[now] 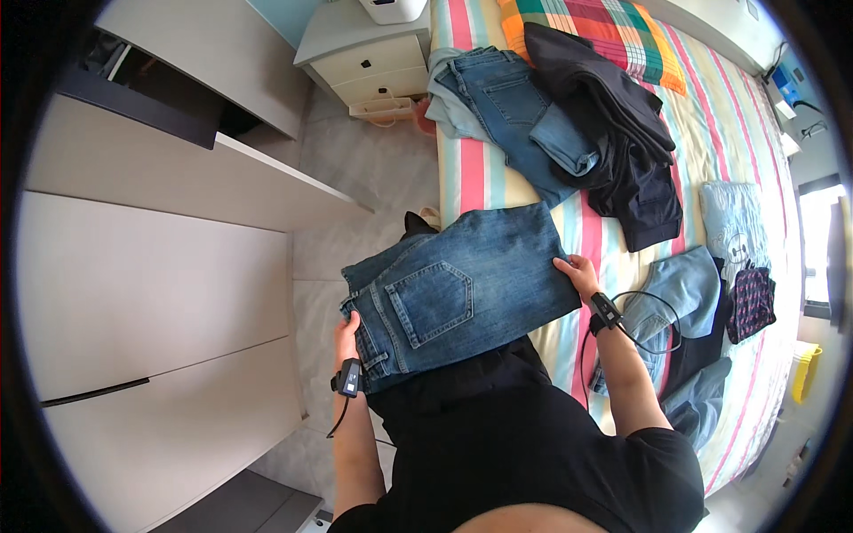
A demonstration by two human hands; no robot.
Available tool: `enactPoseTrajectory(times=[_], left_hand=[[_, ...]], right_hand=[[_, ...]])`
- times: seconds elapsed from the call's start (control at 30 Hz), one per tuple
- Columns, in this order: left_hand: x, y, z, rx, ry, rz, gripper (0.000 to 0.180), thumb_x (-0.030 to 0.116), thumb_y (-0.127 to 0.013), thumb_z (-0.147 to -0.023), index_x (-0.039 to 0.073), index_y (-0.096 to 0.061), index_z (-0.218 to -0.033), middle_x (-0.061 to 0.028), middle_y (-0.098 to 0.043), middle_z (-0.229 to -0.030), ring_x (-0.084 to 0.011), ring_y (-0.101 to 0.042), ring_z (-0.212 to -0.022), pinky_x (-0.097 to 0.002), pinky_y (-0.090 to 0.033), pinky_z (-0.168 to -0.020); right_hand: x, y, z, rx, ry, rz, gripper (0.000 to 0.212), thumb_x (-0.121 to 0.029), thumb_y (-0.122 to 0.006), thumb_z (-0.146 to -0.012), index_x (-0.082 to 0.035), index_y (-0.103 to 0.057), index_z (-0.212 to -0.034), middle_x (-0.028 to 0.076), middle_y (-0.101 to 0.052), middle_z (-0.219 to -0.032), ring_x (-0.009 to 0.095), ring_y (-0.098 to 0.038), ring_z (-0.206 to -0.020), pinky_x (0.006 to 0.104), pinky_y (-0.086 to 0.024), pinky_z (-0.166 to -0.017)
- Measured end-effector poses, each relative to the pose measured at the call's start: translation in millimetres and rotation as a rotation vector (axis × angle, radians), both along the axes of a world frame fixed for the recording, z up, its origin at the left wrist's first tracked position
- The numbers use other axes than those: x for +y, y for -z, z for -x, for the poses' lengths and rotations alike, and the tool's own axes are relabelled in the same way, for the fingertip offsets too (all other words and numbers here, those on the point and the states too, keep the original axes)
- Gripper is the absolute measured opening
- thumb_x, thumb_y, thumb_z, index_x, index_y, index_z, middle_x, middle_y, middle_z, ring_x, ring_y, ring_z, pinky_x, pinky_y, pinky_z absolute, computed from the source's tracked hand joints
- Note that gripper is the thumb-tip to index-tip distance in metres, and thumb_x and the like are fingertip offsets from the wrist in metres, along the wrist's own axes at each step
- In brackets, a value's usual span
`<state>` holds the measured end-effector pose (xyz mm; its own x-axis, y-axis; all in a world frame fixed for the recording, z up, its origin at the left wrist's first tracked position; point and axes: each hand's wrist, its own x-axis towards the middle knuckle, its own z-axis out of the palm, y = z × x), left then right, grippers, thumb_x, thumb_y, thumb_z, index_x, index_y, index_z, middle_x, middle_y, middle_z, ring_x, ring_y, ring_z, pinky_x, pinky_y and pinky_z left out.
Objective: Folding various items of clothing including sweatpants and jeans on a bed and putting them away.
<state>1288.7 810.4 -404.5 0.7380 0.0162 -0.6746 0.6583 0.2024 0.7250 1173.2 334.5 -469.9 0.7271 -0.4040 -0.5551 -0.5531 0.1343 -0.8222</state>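
A pair of blue jeans (511, 258), doubled over with a back pocket facing up, is held out level in front of my body. My left hand (346, 336) grips the waistband end, thumb on top and the other fingers hidden beneath. At the opposite end, my right hand (579, 277) pinches the folded leg's edge. Both wrists wear a small black device with a cable. The far side of the jeans reaches over the bed's edge.
On the striped bed (474, 169) lie more blue jeans (511, 102), black trousers (622, 133), a folded light blue garment (736, 222) and other clothes on the right. A plaid pillow (604, 40) is at the back. Left stand a wardrobe (169, 284) with an open drawer and a nightstand (369, 67).
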Motion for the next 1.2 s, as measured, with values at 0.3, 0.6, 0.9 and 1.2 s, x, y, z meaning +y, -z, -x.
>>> enactPoseTrajectory(times=[0.3, 0.6, 0.9, 1.2], left_hand=[[5.1, 7.8, -0.6, -0.006, -0.012, -0.012, 0.025, 0.024, -0.06, -0.082, -0.001, -0.059, -0.088, -0.0045, -0.062, -0.081, -0.0127, -0.058, -0.069, -0.0257, -0.047, -0.063], [-9.8, -7.4, 5.2, 0.022, -0.036, -0.04, 0.028, 0.027, -0.065, -0.078, -0.001, -0.06, -0.082, -0.0055, -0.062, -0.076, -0.0144, -0.06, -0.064, -0.0267, -0.048, -0.059], [-6.6, -15.0, 5.2, 0.002, 0.013, -0.015, 0.032, 0.026, -0.058, -0.083, -0.002, -0.055, -0.097, -0.0066, -0.062, -0.085, -0.0144, -0.06, -0.071, -0.0275, -0.049, -0.066], [-4.3, 9.7, 0.7, -0.04, 0.064, -0.032, 0.037, 0.031, -0.061, -0.081, -0.003, -0.057, -0.095, -0.0048, -0.061, -0.085, -0.0125, -0.057, -0.071, -0.0255, -0.046, -0.066]], right_hand=[[1.8, -1.7, -4.0, 0.003, -0.011, -0.051, 0.03, -0.028, -0.067, -0.075, 0.001, -0.061, -0.079, 0.002, -0.058, -0.066, 0.008, -0.052, -0.056, 0.0225, -0.04, -0.051], [-4.0, -6.0, 1.3, -0.011, -0.024, -0.044, 0.028, -0.026, -0.065, -0.076, 0.001, -0.061, -0.075, 0.001, -0.057, -0.065, 0.008, -0.051, -0.057, 0.0232, -0.039, -0.052], [-5.2, 12.3, 2.0, -0.047, 0.004, -0.106, 0.026, -0.024, -0.066, -0.076, 0.001, -0.06, -0.076, 0.001, -0.057, -0.065, 0.008, -0.051, -0.055, 0.0219, -0.039, -0.051], [-12.2, 8.4, 5.6, 0.02, -0.043, 0.088, 0.035, -0.033, -0.067, -0.073, 0.002, -0.062, -0.075, 0.003, -0.057, -0.063, 0.011, -0.053, -0.059, 0.0267, -0.041, -0.054]])
